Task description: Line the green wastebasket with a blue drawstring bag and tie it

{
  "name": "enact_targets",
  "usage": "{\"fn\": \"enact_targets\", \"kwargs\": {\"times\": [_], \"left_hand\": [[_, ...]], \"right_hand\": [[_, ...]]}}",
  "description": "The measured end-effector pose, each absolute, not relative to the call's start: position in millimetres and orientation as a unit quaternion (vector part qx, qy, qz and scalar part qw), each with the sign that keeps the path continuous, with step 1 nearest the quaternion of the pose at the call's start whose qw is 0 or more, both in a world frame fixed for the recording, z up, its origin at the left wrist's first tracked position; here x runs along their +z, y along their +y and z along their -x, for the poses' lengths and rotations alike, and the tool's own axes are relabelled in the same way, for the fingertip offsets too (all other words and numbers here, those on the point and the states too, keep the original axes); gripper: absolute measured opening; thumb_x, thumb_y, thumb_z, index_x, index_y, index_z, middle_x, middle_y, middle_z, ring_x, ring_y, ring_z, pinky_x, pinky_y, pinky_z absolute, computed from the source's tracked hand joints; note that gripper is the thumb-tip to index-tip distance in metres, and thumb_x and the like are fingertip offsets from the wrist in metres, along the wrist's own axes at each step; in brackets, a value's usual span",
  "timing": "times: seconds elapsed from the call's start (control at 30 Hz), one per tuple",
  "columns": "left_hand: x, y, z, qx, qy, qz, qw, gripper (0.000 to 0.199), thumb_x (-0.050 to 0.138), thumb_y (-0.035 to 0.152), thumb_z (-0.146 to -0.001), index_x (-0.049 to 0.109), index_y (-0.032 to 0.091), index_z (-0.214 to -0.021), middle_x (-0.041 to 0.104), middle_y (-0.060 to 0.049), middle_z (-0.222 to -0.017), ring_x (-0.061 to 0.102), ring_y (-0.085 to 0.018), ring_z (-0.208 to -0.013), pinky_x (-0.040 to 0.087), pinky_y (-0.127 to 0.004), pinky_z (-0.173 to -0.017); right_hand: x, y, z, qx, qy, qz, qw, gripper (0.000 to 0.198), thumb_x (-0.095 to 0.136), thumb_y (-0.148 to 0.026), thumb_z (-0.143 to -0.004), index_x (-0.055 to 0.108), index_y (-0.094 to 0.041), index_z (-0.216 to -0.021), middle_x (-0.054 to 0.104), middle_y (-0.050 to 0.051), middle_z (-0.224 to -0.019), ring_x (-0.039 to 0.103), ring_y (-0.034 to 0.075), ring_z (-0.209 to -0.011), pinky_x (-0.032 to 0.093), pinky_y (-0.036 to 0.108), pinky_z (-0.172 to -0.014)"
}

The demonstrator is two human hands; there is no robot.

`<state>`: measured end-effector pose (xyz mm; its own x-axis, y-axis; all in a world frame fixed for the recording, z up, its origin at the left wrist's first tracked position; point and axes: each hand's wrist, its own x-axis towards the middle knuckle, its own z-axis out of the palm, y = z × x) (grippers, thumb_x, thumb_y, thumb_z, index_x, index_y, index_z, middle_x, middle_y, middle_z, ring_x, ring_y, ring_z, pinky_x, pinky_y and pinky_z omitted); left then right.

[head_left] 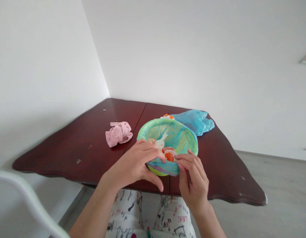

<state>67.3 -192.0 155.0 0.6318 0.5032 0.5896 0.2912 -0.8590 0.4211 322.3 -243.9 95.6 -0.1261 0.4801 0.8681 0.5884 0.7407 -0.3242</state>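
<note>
A green plastic basket (185, 142) with lattice walls stands near the table's front edge. A thin blue plastic bag (176, 134) lines it and folds over its rim. Crumpled white and orange wrappers (170, 156) lie inside. Across the basket's near left rim reaches my left hand (140, 157), open, its thumb well apart from its fingers, with the fingertips over the contents. My right hand (194, 175) has thumb and fingers closed in a pinch on the bag's edge at the near right rim.
On the dark red table (76, 142), a folded pink cloth (118, 133) lies left of the basket. Another blue plastic bag (196, 121) spreads behind it on the right, beside an orange and white wrapper (167, 116). White walls border the table at the back and left.
</note>
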Motion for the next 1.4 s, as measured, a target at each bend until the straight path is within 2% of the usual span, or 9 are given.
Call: {"fn": "enact_targets", "kwargs": {"times": [0.2, 0.3, 0.4, 0.6, 0.77, 0.9, 1.07, 1.23, 1.4], "left_hand": [[155, -186, -58, 0.377, 0.226, -0.881, 0.176, 0.028, 0.077, 0.049, -0.118, 0.078, 0.023, -0.105, 0.073, 0.001, -0.098, 0.065, -0.018, -0.094, 0.041, -0.034, -0.091], [151, -187, -63, 0.417, 0.220, -0.864, 0.180, 0.026, 0.074, 0.045, -0.120, 0.078, 0.023, -0.107, 0.072, 0.000, -0.099, 0.063, -0.018, -0.094, 0.043, -0.034, -0.092], [146, -187, -67, 0.437, 0.211, -0.860, 0.158, 0.024, 0.074, 0.044, -0.120, 0.077, 0.023, -0.109, 0.076, -0.001, -0.101, 0.064, -0.019, -0.096, 0.044, -0.035, -0.095], [135, -180, -75, 0.472, 0.220, -0.838, 0.159, 0.029, 0.067, 0.045, -0.124, 0.073, 0.022, -0.107, 0.076, -0.005, -0.105, 0.071, -0.021, -0.103, 0.052, -0.036, -0.096], [128, -171, -75, 0.505, 0.217, -0.820, 0.161, 0.034, 0.066, 0.048, -0.124, 0.072, 0.022, -0.103, 0.076, -0.002, -0.093, 0.067, -0.017, -0.086, 0.049, -0.032, -0.082], [127, -159, -69, 0.504, 0.189, -0.814, 0.220, 0.040, 0.068, 0.052, -0.123, 0.071, 0.022, -0.097, 0.070, 0.001, -0.085, 0.060, -0.014, -0.074, 0.044, -0.029, -0.072], [129, -143, -58, 0.512, 0.197, -0.781, 0.298, 0.060, 0.066, 0.070, -0.118, 0.063, 0.021, -0.084, 0.053, 0.003, -0.072, 0.046, -0.014, -0.065, 0.035, -0.032, -0.065], [147, -132, -41, 0.449, 0.223, -0.825, 0.261, 0.064, 0.070, 0.080, -0.111, 0.072, 0.020, -0.088, 0.063, 0.000, -0.077, 0.055, -0.017, -0.072, 0.040, -0.033, -0.070], [175, -126, -13, 0.294, 0.265, -0.884, 0.249, 0.068, 0.101, 0.080, -0.083, 0.086, 0.026, -0.122, 0.082, -0.005, -0.112, 0.072, -0.024, -0.099, 0.054, -0.032, -0.084]], "right_hand": [[103, -239, -317, -0.019, -0.742, 0.369, 0.559, 0.024, 0.065, -0.015, -0.117, 0.074, -0.025, -0.138, 0.086, 0.008, -0.132, 0.082, 0.026, -0.126, 0.053, 0.053, -0.131], [103, -241, -315, -0.065, -0.781, 0.359, 0.507, 0.047, 0.083, -0.034, -0.112, 0.068, -0.023, -0.155, 0.083, 0.013, -0.146, 0.080, 0.034, -0.135, 0.042, 0.063, -0.139], [106, -241, -314, -0.080, -0.762, 0.395, 0.507, 0.030, 0.081, -0.021, -0.111, 0.075, -0.028, -0.139, 0.086, 0.007, -0.136, 0.082, 0.029, -0.124, 0.044, 0.060, -0.135], [118, -234, -331, -0.028, -0.706, 0.465, 0.533, 0.029, 0.069, -0.010, -0.111, 0.081, -0.031, -0.127, 0.084, 0.004, -0.117, 0.079, 0.025, -0.108, 0.061, 0.043, -0.098], [129, -224, -359, 0.014, -0.743, 0.498, 0.447, 0.036, 0.062, -0.007, -0.100, 0.082, -0.028, -0.121, 0.079, 0.008, -0.129, 0.079, 0.028, -0.117, 0.064, 0.042, -0.096], [138, -203, -389, -0.010, -0.763, 0.522, 0.382, 0.046, 0.059, -0.006, -0.093, 0.082, -0.029, -0.126, 0.078, 0.009, -0.135, 0.075, 0.033, -0.127, 0.062, 0.049, -0.109], [132, -152, -427, -0.035, -0.736, 0.551, 0.392, 0.030, 0.059, -0.022, -0.105, 0.086, -0.027, -0.120, 0.078, 0.011, -0.126, 0.074, 0.033, -0.114, 0.059, 0.052, -0.105], [119, -96, -435, 0.218, -0.663, 0.543, 0.467, 0.026, 0.080, -0.050, -0.104, 0.087, -0.026, -0.111, 0.084, 0.008, -0.106, 0.071, 0.026, -0.089, 0.059, 0.038, -0.083], [119, -65, -433, 0.543, -0.495, 0.516, 0.440, 0.041, 0.084, -0.065, -0.104, 0.085, -0.025, -0.114, 0.085, 0.005, -0.094, 0.077, 0.024, -0.081, 0.065, 0.034, -0.076]]}}
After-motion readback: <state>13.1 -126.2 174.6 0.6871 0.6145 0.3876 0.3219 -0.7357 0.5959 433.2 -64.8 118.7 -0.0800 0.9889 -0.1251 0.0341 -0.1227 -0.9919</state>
